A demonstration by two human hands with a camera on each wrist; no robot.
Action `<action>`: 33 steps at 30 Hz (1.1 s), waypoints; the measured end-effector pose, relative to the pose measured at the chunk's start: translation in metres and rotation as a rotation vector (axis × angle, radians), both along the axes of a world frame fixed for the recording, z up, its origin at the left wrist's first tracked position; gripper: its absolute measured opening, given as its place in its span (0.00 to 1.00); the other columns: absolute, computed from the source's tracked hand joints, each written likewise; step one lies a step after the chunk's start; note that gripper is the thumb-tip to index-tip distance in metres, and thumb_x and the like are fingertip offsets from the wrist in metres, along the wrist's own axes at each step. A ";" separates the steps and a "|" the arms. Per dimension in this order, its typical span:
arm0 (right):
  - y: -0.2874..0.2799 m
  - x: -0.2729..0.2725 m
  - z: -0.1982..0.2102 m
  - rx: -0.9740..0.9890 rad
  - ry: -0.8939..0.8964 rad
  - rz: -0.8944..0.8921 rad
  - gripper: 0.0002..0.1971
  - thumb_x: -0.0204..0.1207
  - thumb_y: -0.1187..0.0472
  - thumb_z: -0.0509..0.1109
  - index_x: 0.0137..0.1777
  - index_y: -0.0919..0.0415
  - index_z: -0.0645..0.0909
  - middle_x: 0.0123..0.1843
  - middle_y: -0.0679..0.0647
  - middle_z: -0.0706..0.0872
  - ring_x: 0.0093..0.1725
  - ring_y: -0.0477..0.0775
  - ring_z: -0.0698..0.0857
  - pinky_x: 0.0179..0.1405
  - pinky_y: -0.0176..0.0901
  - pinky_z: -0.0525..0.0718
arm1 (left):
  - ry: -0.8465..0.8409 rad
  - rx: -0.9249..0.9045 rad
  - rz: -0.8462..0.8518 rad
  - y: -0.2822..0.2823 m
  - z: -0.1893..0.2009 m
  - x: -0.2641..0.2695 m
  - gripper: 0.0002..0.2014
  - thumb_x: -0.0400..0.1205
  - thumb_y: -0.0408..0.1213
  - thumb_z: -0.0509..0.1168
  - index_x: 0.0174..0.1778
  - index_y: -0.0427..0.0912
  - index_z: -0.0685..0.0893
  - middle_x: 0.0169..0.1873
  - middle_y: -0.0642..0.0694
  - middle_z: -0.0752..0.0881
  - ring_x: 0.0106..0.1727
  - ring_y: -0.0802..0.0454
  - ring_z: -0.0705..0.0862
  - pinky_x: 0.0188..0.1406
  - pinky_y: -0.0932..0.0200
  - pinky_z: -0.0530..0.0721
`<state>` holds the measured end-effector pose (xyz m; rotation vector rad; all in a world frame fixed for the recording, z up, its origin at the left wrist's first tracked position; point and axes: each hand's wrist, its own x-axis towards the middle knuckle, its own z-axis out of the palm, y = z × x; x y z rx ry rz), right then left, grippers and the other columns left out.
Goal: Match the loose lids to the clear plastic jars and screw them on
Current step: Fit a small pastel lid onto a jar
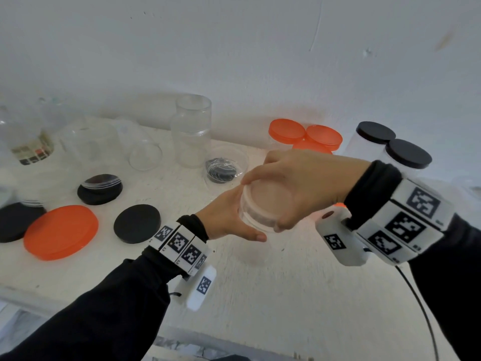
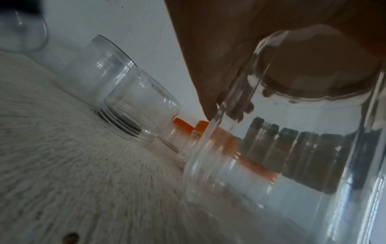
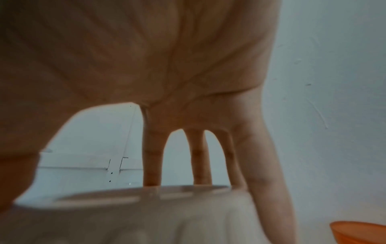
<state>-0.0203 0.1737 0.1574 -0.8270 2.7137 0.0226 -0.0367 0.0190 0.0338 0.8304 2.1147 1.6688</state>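
Observation:
A clear plastic jar point(image 1: 256, 220) stands in the middle of the white table point(image 1: 260, 282). My left hand point(image 1: 223, 217) wraps round its side from the left, thumb in front. My right hand point(image 1: 302, 183) comes down from above, and its fingers and thumb grip the rim of a clear lid point(image 1: 263, 201) sitting on the jar's mouth. In the left wrist view the jar point(image 2: 292, 148) fills the right half, under the right hand point(image 2: 229, 41). The right wrist view shows fingers point(image 3: 152, 156) reaching down over the far edge of the lid point(image 3: 146, 206).
Loose on the left lie an orange lid point(image 1: 61, 231), a black lid point(image 1: 137, 223) and a black lid under a clear one point(image 1: 100, 190). Open clear jars point(image 1: 192, 131) stand at the back. Orange-lidded jars point(image 1: 286, 131) and black-lidded jars point(image 1: 406, 153) stand back right.

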 end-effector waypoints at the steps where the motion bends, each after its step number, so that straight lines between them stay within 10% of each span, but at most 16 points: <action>1: 0.000 0.001 0.000 0.001 0.006 -0.001 0.40 0.58 0.41 0.78 0.71 0.33 0.66 0.57 0.45 0.73 0.55 0.47 0.75 0.47 0.38 0.75 | -0.002 0.004 -0.001 0.000 0.000 0.001 0.38 0.53 0.49 0.77 0.59 0.56 0.72 0.54 0.57 0.83 0.58 0.68 0.81 0.55 0.73 0.76; 26: 0.005 0.015 -0.012 -0.023 0.131 0.017 0.39 0.60 0.36 0.73 0.73 0.36 0.65 0.55 0.47 0.73 0.52 0.50 0.77 0.50 0.42 0.79 | 0.027 0.004 0.019 0.002 0.005 0.014 0.35 0.53 0.47 0.77 0.56 0.55 0.72 0.50 0.60 0.82 0.53 0.74 0.81 0.50 0.78 0.76; 33: 0.011 0.019 -0.015 -0.061 0.154 0.035 0.41 0.62 0.35 0.72 0.75 0.34 0.60 0.62 0.44 0.71 0.55 0.49 0.77 0.53 0.44 0.80 | 0.048 -0.148 0.046 -0.010 0.011 0.019 0.39 0.62 0.43 0.81 0.63 0.65 0.66 0.60 0.67 0.77 0.63 0.73 0.75 0.61 0.71 0.75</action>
